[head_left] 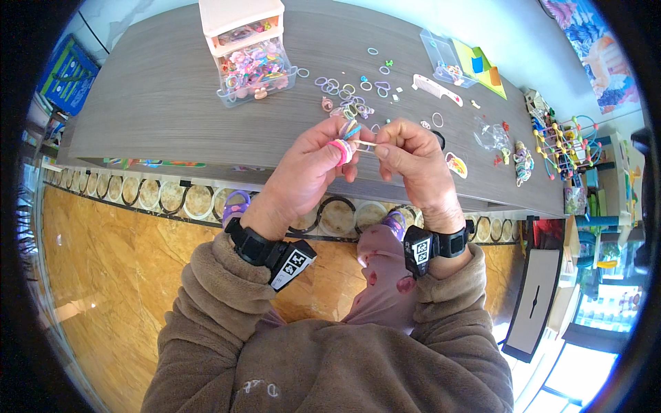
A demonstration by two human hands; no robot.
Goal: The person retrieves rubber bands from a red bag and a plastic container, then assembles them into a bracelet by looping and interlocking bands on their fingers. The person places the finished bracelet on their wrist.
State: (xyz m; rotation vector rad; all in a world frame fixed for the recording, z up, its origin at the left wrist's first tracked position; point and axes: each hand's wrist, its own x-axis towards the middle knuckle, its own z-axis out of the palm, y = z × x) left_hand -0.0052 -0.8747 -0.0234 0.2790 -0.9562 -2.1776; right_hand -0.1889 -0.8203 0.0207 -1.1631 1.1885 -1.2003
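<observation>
Above the table's near edge, my left hand is closed around a small bundle of coloured hair ties, with pink, white and blue loops showing. My right hand pinches a thin pale-yellow hair tie between thumb and forefinger. That band is drawn out straight between the two hands, its left end at the bundle. Just beyond my fingers lies a loose cluster of pastel hair ties on the grey wooden table.
Far left stands a small drawer box, its lower clear drawer pulled out and full of hair accessories. To the right lie a white comb, a clear box, a crumpled plastic bag, banded hair ties and a bead maze.
</observation>
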